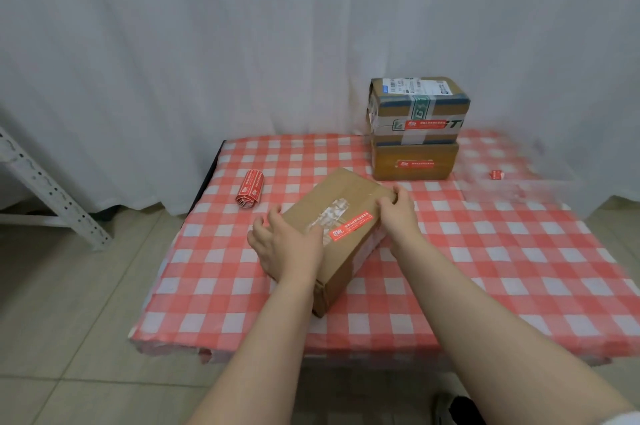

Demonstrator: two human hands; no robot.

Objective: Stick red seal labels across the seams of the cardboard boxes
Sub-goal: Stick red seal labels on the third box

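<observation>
Centre frame, the box (pixel 341 187) sits gripped at both sides, left hand (pixel 285 244) curled over its near-left edge and right hand (pixel 398 205) pinching the far-right edge, probably to turn it now its red label (pixel 351 226) is on.

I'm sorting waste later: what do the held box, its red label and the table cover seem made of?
The box looks like matt brown cardboard, with folded flaps and glossy clear tape on top. The red label seems thin printed paper or film, lying flat; which, I cannot tell. The table cover looks like thin plastic sheet or coated paper: it crinkles at the front edge.
</observation>
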